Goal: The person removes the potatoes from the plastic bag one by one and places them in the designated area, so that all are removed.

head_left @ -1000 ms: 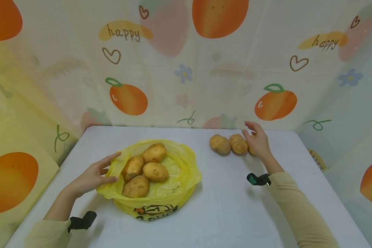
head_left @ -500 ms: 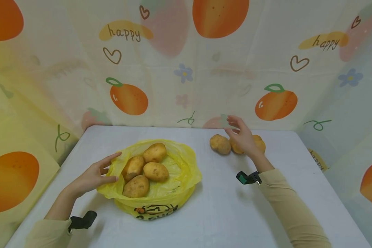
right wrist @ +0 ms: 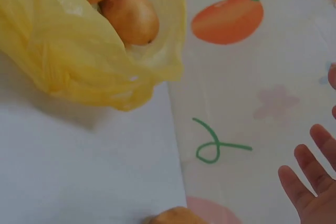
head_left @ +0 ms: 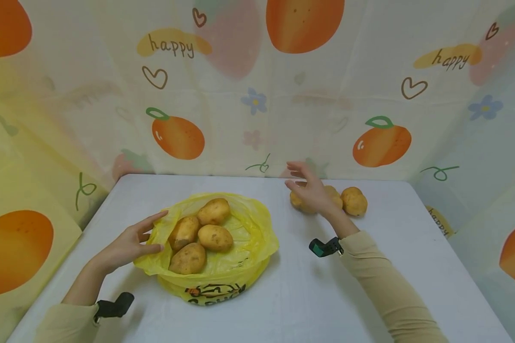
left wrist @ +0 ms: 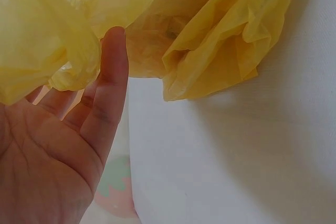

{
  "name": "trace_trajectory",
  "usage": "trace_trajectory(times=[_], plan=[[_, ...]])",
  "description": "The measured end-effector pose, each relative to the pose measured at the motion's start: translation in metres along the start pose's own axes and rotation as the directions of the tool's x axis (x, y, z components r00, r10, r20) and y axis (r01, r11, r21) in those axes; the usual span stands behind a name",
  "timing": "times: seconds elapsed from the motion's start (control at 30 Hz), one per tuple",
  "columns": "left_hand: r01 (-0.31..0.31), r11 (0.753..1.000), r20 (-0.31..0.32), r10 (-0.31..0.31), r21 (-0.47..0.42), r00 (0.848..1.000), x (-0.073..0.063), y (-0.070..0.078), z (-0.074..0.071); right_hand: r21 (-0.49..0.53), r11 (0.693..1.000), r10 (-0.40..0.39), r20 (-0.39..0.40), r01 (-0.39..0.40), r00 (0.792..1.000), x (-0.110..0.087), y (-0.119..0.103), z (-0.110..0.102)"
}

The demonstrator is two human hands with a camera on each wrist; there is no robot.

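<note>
Your right hand (head_left: pixel 311 193) has swung left along the row of loose potatoes on the white table (head_left: pixel 317 295). A second ago it covered the right potato (head_left: pixel 355 201), then it passed over the middle potato (head_left: pixel 334 195), and now it is at the left potato (head_left: pixel 297 202), hiding much of it. It is well open, thumb apart from the fingers, with nothing visible in its hold. What that means for the work: only your hand has travelled. The three loose potatoes stay in their row at the far right, and the four potatoes (head_left: pixel 215 238) showing in the yellow bag (head_left: pixel 257 238), left of the middle, lie as they did.

Your left hand (head_left: pixel 126 240) has not shifted; thumb and fingers are loosely bent around the bag's left rim, and the mouth stands wide.

From the head view you can't tell whether your right palm touches the left potato. The right wrist view adds the fingers from their inner side, nearly straight and spread, with a sliver of one potato at its lower edge. The left wrist view gives you what the head view hides: the outside of the bag, with one finger upright against the plastic and a hanging fold covering other fingertips.
</note>
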State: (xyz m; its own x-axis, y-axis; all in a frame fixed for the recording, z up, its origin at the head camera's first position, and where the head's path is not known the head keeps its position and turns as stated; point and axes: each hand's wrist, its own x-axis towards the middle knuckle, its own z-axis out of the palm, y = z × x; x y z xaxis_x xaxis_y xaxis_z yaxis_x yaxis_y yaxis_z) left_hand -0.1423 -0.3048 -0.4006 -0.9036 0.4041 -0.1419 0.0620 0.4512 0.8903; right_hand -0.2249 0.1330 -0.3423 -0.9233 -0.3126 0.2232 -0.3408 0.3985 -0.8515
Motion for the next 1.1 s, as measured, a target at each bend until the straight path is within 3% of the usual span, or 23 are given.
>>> trace_trajectory(times=[0.2, 0.4, 0.67, 0.9, 1.1], plan=[[-0.006, 1.0, 0.0, 0.006, 0.008, 1.0, 0.001, -0.001, 0.0, -0.053, 0.998, -0.022, 0.078, 0.026, 0.997, 0.012, 0.019, 0.019], [-0.003, 1.0, -0.002, 0.003, 0.014, 1.0, 0.001, 0.0, 0.0, -0.014, 1.0, 0.007, 0.171, -0.005, 0.985, 0.015, 0.016, 0.035], [0.01, 1.0, 0.001, -0.01, 0.002, 1.0, 0.0, 0.002, 0.001, 0.01, 1.0, 0.013, 0.236, -0.016, 0.972, 0.017, 0.004, 0.054], [0.019, 1.0, -0.004, -0.019, 0.018, 1.0, 0.001, 0.002, 0.001, 0.017, 1.0, 0.016, 0.312, -0.022, 0.95, 0.019, 0.001, 0.072], [0.015, 1.0, -0.002, -0.015, 0.02, 1.0, 0.001, 0.002, 0.0, 0.01, 1.0, 0.009, 0.393, -0.014, 0.919, 0.022, -0.008, 0.086]])
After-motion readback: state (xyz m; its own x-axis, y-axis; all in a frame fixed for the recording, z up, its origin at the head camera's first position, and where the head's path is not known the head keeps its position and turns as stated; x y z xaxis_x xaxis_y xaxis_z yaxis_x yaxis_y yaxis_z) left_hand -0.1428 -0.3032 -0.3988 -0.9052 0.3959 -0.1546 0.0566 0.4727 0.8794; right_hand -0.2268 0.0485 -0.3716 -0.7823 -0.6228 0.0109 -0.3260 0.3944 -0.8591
